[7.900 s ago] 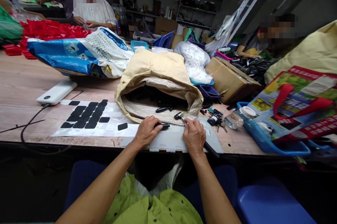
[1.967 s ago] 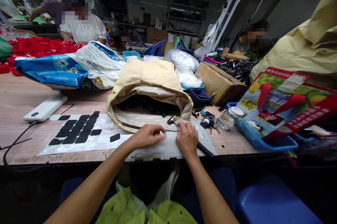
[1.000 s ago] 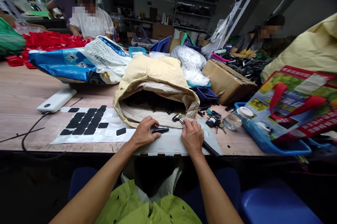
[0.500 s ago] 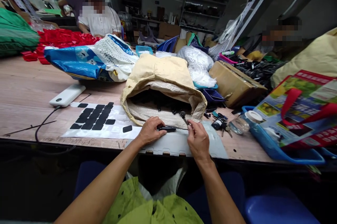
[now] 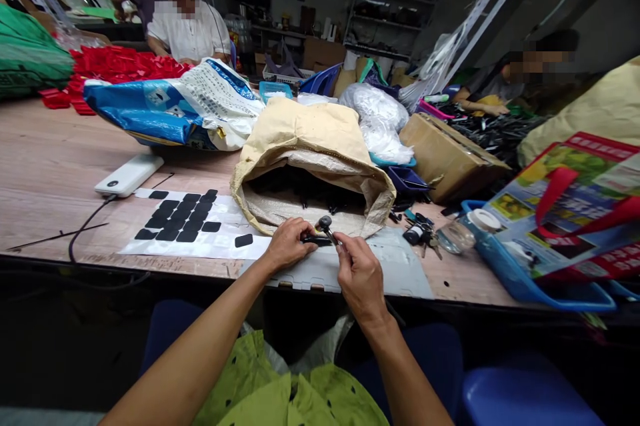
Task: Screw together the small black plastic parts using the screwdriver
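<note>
One wide view, taken from the person's own head, faces forward and down across the desk (image 5: 45,173). It sits close: the green garment (image 5: 260,379) shows from above and both forearms (image 5: 213,339) reach in from the bottom edge. The middle falls on the tan sack (image 5: 305,123), with the hammer (image 5: 325,221) just below; distant shelving (image 5: 393,13) appears small near the top.

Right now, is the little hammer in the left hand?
No, the right hand holds the hammer, while the left hand has its fingers on a small black piece.
</note>
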{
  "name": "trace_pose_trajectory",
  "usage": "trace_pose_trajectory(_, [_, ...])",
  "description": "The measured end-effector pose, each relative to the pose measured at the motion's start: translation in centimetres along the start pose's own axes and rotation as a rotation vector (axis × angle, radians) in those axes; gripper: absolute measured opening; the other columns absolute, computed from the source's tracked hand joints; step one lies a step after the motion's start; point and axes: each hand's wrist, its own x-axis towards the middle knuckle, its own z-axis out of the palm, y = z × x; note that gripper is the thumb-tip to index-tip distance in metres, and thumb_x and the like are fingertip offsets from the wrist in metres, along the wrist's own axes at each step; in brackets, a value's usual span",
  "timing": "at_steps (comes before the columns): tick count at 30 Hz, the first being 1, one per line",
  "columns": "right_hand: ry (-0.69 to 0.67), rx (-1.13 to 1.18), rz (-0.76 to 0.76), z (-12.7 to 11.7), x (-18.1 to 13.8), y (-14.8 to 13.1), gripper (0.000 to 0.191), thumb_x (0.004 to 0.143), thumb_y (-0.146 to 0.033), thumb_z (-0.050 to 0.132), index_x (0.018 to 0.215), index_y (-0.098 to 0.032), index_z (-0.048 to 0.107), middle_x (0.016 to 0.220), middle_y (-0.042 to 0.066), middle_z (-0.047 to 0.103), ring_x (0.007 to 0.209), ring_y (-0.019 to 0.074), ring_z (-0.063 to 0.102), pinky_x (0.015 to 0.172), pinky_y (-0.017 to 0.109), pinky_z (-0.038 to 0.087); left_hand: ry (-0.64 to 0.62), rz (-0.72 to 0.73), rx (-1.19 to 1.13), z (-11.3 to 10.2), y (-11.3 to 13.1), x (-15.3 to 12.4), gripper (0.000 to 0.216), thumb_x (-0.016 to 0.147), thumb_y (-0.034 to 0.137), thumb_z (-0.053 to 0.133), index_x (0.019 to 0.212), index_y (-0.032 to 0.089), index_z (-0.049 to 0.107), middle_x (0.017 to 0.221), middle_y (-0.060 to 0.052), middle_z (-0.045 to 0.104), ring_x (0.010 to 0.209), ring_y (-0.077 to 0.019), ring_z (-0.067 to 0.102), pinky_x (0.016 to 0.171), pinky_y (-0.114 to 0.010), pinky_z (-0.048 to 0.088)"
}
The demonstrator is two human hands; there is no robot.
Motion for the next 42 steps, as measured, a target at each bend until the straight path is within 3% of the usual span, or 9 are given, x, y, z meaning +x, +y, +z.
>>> trace_pose_trajectory(5, [-0.071,-0.083,0.015,0.2,-0.3,-0.2,0.034,0.099,-0.020,0.046,0.122,-0.025,0.070,0.102,0.006,0.070,0.098,0.0201,0.065,0.087,0.029,0.050,-0.013,-0.020,0.035,0.0,0.0,0.0,0.013,0.075,0.025,0.075,0.082,0.021,0.065,0.083,-0.001,0.062,0.085,-0.0213,0.056,0.077,-0.034,0.041])
trace_pose_trajectory(15, [-0.003,-0.049,0.073,-0.4,-0.1,0.9,0.032,0.098,-0.021,0.047,0.120,-0.024,0.071,0.105,0.006,0.070,0.100,0.0202,0.065,0.089,0.029,0.048,-0.005,-0.032,-0.029,-0.5,0.5,-0.2,0.017,0.073,0.014,0.069,0.088,0.020,0.072,0.084,-0.002,0.065,0.087,-0.0211,0.057,0.080,-0.034,0.043])
trace_pose_trajectory(20, [0.127,-0.194,0.144,-0.8,1.1,3.5,0.031,0.096,-0.021,0.050,0.118,-0.025,0.072,0.105,0.006,0.070,0.100,0.0211,0.062,0.086,0.030,0.045,0.004,-0.031,-0.040,-0.4,0.0,-0.1,0.016,0.073,0.014,0.071,0.087,0.020,0.073,0.084,-0.002,0.066,0.086,-0.0210,0.057,0.078,-0.033,0.044])
trace_pose_trajectory(24, [0.111,-0.419,0.156,-0.8,1.6,6.1,0.033,0.094,-0.016,0.049,0.117,-0.023,0.073,0.097,0.007,0.067,0.092,0.0222,0.057,0.080,0.032,0.041,-0.001,-0.032,-0.039,-0.3,-0.1,-0.2,0.015,0.075,0.015,0.071,0.088,0.020,0.074,0.083,-0.002,0.064,0.086,-0.0211,0.057,0.078,-0.033,0.044])
trace_pose_trajectory(27, [0.116,-0.509,0.127,-0.5,1.5,6.5,0.030,0.093,-0.016,0.052,0.113,-0.022,0.073,0.095,0.008,0.065,0.089,0.0230,0.052,0.077,0.033,0.037,-0.004,-0.021,-0.031,-0.3,0.0,-0.3,0.014,0.076,0.017,0.071,0.089,0.021,0.073,0.083,-0.002,0.064,0.086,-0.0212,0.056,0.079,-0.034,0.044])
trace_pose_trajectory(30, [0.124,-0.520,0.042,-0.4,1.5,5.2,0.030,0.091,-0.019,0.057,0.117,-0.024,0.071,0.106,0.009,0.065,0.098,0.0258,0.050,0.081,0.036,0.037,-0.018,0.011,-0.030,-0.4,0.0,-0.3,0.012,0.079,0.020,0.070,0.090,0.022,0.072,0.086,-0.002,0.065,0.088,-0.0218,0.057,0.082,-0.035,0.044])
trace_pose_trajectory(33, [-0.066,-0.413,-0.195,0.1,2.0,3.2,0.036,0.092,-0.026,0.062,0.129,-0.026,0.065,0.122,0.008,0.063,0.112,0.0263,0.048,0.092,0.037,0.037,-0.043,0.050,-0.049,-0.5,-0.1,-0.4,0.014,0.082,0.024,0.070,0.095,0.022,0.073,0.090,-0.002,0.067,0.092,-0.0224,0.058,0.086,-0.036,0.044])
trace_pose_trajectory(36, [-0.218,-0.388,-0.290,1.1,2.5,2.1,0.028,0.096,-0.032,0.061,0.123,-0.027,0.066,0.115,0.006,0.064,0.106,0.0247,0.050,0.090,0.037,0.036,-0.059,0.055,-0.091,-0.7,-0.1,-0.5,0.016,0.086,0.027,0.067,0.101,0.023,0.072,0.095,-0.003,0.069,0.094,-0.0225,0.059,0.088,-0.037,0.044])
trace_pose_trajectory(42, [-0.220,-0.403,-0.301,2.9,2.5,2.7,0.021,0.101,-0.036,0.055,0.111,-0.022,0.066,0.100,0.006,0.063,0.096,0.0232,0.049,0.083,0.035,0.033,-0.051,0.080,-0.020,-0.5,0.4,-0.5,0.022,0.100,0.037,0.049,0.101,0.023,0.067,0.100,-0.003,0.071,0.095,-0.0220,0.059,0.090,-0.038,0.042])
